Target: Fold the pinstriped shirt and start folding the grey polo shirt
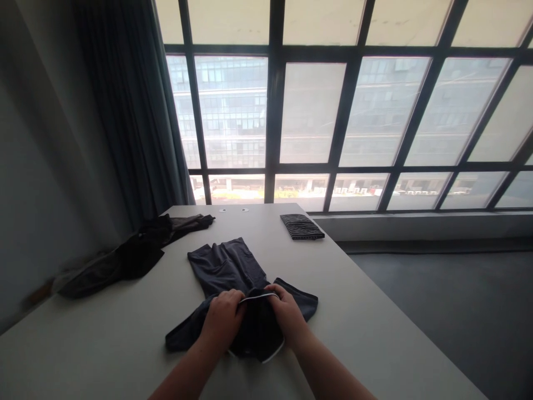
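Observation:
A dark navy short-sleeved shirt [229, 264] lies on the white table [333, 328], its body pointing away from me and its sleeves out to both sides. White piping edges its collar, which faces me. My left hand [227, 314] grips the left side of the collar, fingers curled over the cloth. On the opposite side, my right hand [287, 311] pinches the collar edge between thumb and fingers. The cloth between both hands is raised a little and bunched, and its inside looks almost black.
A folded black-and-white striped cloth [302, 226] rests near the table's far right edge. Dark crumpled clothes [133, 255] spread along the left edge. Beyond the table stand a large framed window [312, 111] and a dark curtain [129, 111]. Grey floor [449, 300] lies to the right.

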Tool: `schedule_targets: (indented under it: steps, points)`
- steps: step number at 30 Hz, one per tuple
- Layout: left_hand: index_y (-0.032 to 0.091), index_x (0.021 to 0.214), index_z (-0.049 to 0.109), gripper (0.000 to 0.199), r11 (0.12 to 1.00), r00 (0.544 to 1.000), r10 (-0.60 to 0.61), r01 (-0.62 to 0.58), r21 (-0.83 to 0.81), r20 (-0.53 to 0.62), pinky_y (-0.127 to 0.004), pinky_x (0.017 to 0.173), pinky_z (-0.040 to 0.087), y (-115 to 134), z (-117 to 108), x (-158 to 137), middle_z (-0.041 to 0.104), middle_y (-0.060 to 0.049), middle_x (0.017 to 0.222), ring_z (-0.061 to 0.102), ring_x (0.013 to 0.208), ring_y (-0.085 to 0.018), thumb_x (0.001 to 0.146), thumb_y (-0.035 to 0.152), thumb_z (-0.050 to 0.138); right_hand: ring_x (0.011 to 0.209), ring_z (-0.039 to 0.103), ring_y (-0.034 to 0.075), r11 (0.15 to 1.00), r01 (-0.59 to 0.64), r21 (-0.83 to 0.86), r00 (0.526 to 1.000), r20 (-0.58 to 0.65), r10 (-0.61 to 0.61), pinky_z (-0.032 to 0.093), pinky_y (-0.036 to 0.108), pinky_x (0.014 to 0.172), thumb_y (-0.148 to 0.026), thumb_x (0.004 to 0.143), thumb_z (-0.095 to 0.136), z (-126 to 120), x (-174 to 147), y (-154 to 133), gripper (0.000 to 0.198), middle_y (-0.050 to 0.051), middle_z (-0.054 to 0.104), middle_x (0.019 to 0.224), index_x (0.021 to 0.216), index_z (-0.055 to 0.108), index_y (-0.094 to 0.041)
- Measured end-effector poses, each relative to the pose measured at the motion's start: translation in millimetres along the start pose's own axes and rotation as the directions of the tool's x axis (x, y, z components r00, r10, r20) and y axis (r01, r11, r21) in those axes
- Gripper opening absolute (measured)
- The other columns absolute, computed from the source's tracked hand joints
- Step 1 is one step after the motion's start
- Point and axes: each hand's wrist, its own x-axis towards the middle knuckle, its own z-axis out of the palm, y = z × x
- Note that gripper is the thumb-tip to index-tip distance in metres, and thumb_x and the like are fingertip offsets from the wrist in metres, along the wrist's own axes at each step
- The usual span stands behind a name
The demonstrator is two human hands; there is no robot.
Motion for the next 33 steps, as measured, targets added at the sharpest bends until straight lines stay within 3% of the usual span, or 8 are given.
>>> schedule_targets:
  steps: [6,14,20,24,26,28,31,33]
  points:
    - [0.022,0.095,0.067,0.022,0.903,1.000,-0.001,0.011,-0.431,0.022,-0.032,0.078,0.050,-40.2,-18.7,5.2,0.074,-0.003,0.088,0.068,0.084,-0.024,0.089,0.038,0.053,0.092,0.064,0.023,0.872,0.294,-0.391,0.956,0.110,-0.273,0.048,0.036,0.090,-0.027,0.078,0.067,-29.4,4.4,-9.1,0.016,0.005,0.067,0.092,0.084,0.081,-0.023]
    - [0.024,0.089,0.063,0.021,0.960,0.973,-0.130,0.075,-0.271,-0.193,-0.032,0.072,0.046,-44.8,-5.8,6.9,0.069,-0.002,0.082,0.063,0.074,-0.022,0.089,0.043,0.053,0.082,0.064,0.022,0.695,0.359,-0.623,0.927,0.153,-0.341,0.045,0.034,0.078,-0.030,0.093,0.057,-34.1,8.8,-7.3,0.019,0.006,0.070,0.087,0.083,0.071,-0.023]
    - [0.024,0.083,0.064,0.033,0.943,0.976,-0.112,0.046,-0.331,-0.185,-0.031,0.070,0.045,-43.0,-8.8,4.6,0.067,-0.001,0.076,0.063,0.072,-0.022,0.092,0.055,0.057,0.080,0.064,0.023,0.726,0.323,-0.607,0.942,0.136,-0.306,0.044,0.035,0.078,-0.032,0.093,0.057,-32.4,8.4,-6.4,0.021,0.007,0.072,0.084,0.081,0.070,-0.022]
    - [0.023,0.084,0.068,0.039,0.873,0.975,-0.145,0.046,-0.486,-0.169,-0.030,0.073,0.049,-39.8,-10.3,4.0,0.069,0.000,0.076,0.066,0.074,-0.021,0.089,0.061,0.065,0.072,0.061,0.020,0.958,0.052,-0.281,0.998,0.059,-0.037,0.048,0.033,0.070,-0.040,0.088,0.069,-34.8,9.3,-6.8,0.020,0.003,0.066,0.076,0.082,0.070,-0.021]
    - [0.021,0.087,0.070,0.040,0.790,0.978,-0.187,0.093,-0.606,-0.094,-0.031,0.073,0.051,-39.3,-7.5,3.7,0.071,-0.001,0.078,0.067,0.075,-0.021,0.085,0.062,0.070,0.068,0.061,0.018,0.974,-0.218,0.060,0.971,0.114,0.211,0.053,0.032,0.067,-0.041,0.085,0.075,-36.7,8.0,-7.0,0.021,0.001,0.064,0.075,0.088,0.068,-0.021]
    - [0.020,0.089,0.069,0.044,0.576,0.967,-0.244,0.209,-0.790,0.078,-0.032,0.074,0.055,-39.5,-3.2,3.3,0.072,-0.001,0.079,0.069,0.074,-0.021,0.080,0.064,0.076,0.070,0.065,0.016,0.856,-0.408,0.316,0.909,0.228,0.349,0.058,0.033,0.071,-0.035,0.084,0.078,-38.8,6.1,-8.0,0.021,0.000,0.066,0.079,0.092,0.066,-0.020]
    - [0.019,0.095,0.069,0.046,0.141,0.914,-0.252,0.360,-0.922,0.319,-0.037,0.078,0.061,-38.9,0.8,2.7,0.077,-0.004,0.084,0.073,0.077,-0.022,0.076,0.058,0.085,0.072,0.069,0.015,0.723,-0.512,0.464,0.856,0.346,0.385,0.059,0.029,0.075,-0.025,0.086,0.076,-40.1,3.1,-12.5,0.013,0.002,0.070,0.081,0.090,0.065,-0.018]
    - [0.018,0.097,0.071,0.041,0.011,0.909,-0.237,0.354,-0.935,0.342,-0.039,0.084,0.063,-36.7,-1.1,2.5,0.079,-0.007,0.090,0.076,0.082,-0.024,0.077,0.050,0.087,0.068,0.068,0.013,0.668,-0.540,0.513,0.840,0.372,0.394,0.057,0.024,0.070,-0.023,0.088,0.071,-39.2,1.1,-17.9,0.009,0.003,0.070,0.077,0.086,0.066,-0.016]
